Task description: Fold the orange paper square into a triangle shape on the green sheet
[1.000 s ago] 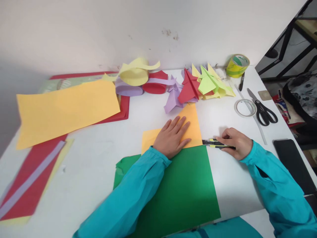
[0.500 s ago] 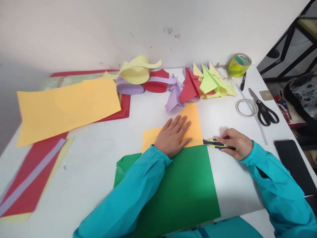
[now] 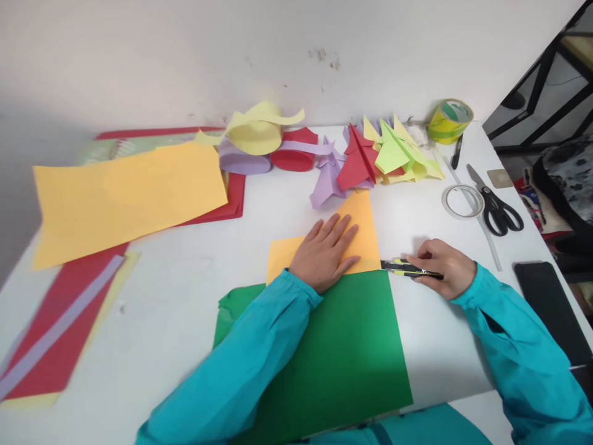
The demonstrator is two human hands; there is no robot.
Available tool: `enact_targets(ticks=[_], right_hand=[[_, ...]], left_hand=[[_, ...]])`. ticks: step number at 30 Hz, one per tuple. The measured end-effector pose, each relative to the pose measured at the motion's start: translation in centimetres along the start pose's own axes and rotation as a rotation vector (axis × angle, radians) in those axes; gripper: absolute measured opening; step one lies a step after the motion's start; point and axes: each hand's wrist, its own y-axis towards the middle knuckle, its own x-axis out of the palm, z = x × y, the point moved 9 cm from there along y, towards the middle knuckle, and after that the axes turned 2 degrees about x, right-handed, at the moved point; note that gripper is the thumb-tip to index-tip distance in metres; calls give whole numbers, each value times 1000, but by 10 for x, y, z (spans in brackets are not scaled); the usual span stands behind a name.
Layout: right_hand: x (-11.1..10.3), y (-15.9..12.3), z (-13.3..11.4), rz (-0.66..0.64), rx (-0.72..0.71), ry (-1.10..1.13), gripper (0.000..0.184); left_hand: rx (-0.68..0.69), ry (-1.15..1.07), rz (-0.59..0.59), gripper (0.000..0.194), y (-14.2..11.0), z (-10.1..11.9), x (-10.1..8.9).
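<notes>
My left hand (image 3: pixel 324 253) lies flat with its fingers stretched out, pressing on a folded orange paper (image 3: pixel 365 235). That paper has a triangular flap pointing away from me, and its near edge lies along a green sheet (image 3: pixel 333 346). My right hand (image 3: pixel 447 269) is closed around a black and yellow utility knife (image 3: pixel 405 268). The knife lies low over the white table, its blade end at the right corner of the orange paper. My left forearm hides part of the green sheet, whose upper left corner is crumpled or torn.
Folded paper planes (image 3: pixel 356 159) and curled paper loops (image 3: pixel 254 133) stand along the wall. To the right are scissors (image 3: pixel 498 210), a tape ring (image 3: pixel 463 201), yellow tape (image 3: pixel 449 122) and a black phone-like slab (image 3: pixel 551 312). A large orange sheet (image 3: pixel 130 194) and red paper (image 3: pixel 78 321) lie left.
The view has shifted slightly, so things at the back appear a little higher and to the right. Both hands and the knife keep practically the same place against the paper.
</notes>
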Motion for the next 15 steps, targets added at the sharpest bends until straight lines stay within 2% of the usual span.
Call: enact_targets(ticks=[6,15], right_hand=[[5,0,-2,36,-19,-17,35],[3,-2,0,-80,32,-21,35]], left_hand=[[0,-11,6,66,0,0,0],[-6,-11,1,65,0,0,-1]])
